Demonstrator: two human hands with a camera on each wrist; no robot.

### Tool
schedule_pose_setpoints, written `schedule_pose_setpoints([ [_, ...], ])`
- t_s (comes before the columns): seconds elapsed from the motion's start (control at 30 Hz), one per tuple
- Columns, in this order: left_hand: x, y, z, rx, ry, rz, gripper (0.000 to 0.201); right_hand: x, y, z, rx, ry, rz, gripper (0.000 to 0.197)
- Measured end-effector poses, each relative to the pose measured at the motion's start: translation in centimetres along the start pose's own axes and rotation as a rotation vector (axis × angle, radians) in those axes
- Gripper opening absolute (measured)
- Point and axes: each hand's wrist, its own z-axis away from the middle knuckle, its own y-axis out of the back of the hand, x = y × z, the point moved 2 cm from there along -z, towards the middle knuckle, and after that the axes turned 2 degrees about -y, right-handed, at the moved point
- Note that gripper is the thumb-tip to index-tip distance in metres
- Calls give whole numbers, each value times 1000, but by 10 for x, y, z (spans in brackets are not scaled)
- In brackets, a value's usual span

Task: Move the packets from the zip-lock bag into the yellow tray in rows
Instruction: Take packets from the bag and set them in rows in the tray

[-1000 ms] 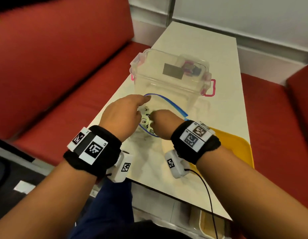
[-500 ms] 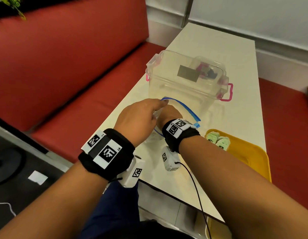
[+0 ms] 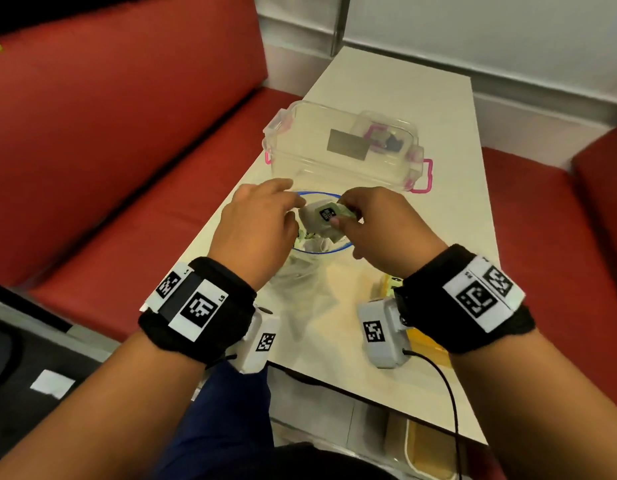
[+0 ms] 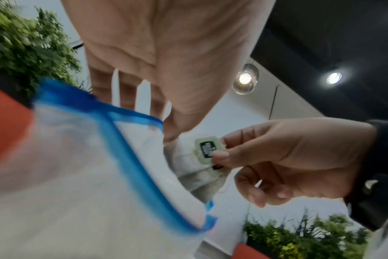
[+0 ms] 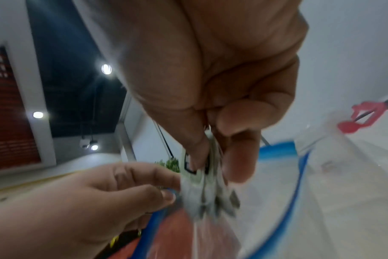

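right hand (image 3: pixel 376 223) now pinching packets (image 3: pixel 329 216) just lifted above zip-lock bag (image 3: pixel 310 268) mouth | left hand (image 3: pixel 258 223) pinching bag rim | yellow tray (image 3: pixel 424 344) at 4 o'clock (mostly hidden), delivery next

Seating booth with a narrow desk

A cream desk (image 3: pixel 421 109) stands between red benches (image 3: pixel 127 140), against a pale wall (image 3: pixel 490 29). Ceiling is dark, with round lamps (image 4: pixel 333 78) and a glass pendant lamp (image 4: pixel 245 78); green plants (image 4: pixel 22 43) stand nearby.
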Motion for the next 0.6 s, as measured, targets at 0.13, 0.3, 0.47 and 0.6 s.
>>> schedule_pose_setpoints([
  [0.13, 41, 7, -5, 175, -218, 370, 27, 11, 38, 34, -116, 8, -41, 13],
  [0.3, 96, -19, 2, -458, -44, 1078, 35, 36, 62, 61, -136, -21, -142, 9],
  [0.47, 118, -43, 6, -611, 22, 1177, 40, 71, 60, 77, -49, -168, -315, 12],
  [0.6, 123, -54, 0, -593, 25, 1145, 33, 89, 60, 84, 74, -245, -469, 21],
])
